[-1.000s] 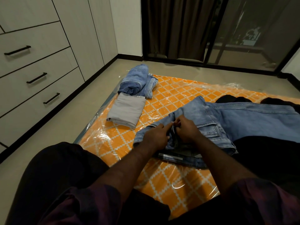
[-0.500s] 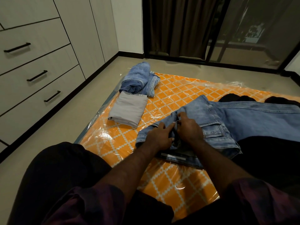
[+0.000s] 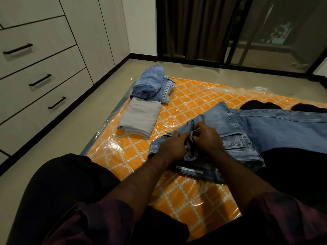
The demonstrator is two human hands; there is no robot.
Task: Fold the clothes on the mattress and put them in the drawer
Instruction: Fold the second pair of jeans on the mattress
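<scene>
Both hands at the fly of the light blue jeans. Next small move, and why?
Probably finish closing the fly. The left hand and right hand both pinch the waistband of the light blue denim jeans, which lie unfolded on the orange patterned mattress; folding likely follows.

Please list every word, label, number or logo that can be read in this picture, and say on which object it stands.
White strip label inside the waistband of the jeans: it carries print, too small and blurred to read.
Small light mark on the jeans' pocket flap: a logo, not legible.
No other text shows.
</scene>
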